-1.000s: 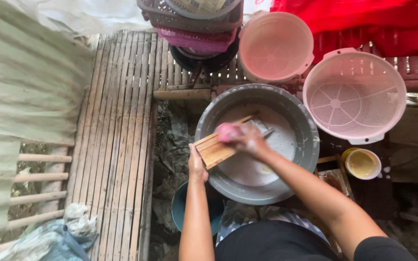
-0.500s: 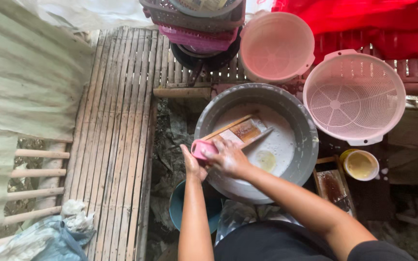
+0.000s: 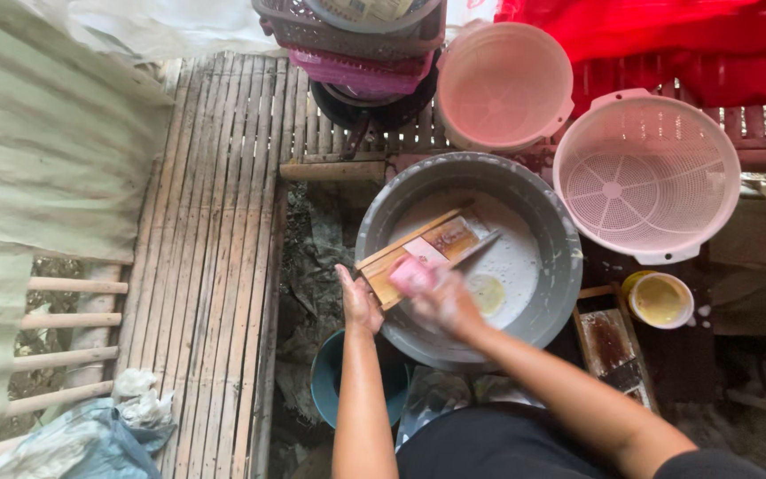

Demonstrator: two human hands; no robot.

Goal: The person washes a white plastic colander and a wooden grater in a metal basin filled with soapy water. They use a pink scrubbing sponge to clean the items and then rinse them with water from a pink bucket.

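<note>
Two hands over round grey metal basin (image 3: 550,232) | left hand (image 3: 358,302) grips wooden board (image 3: 418,253) edge | right hand (image 3: 449,302) clutches pink sponge (image 3: 411,273) on board

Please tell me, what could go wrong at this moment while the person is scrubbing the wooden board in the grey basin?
1. The wooden board leans on the rim of the grey basin, steadied only by the left hand; wet and soapy, it might slip.
2. The right hand with the pink sponge is blurred, so soapy water may splash out.
</note>
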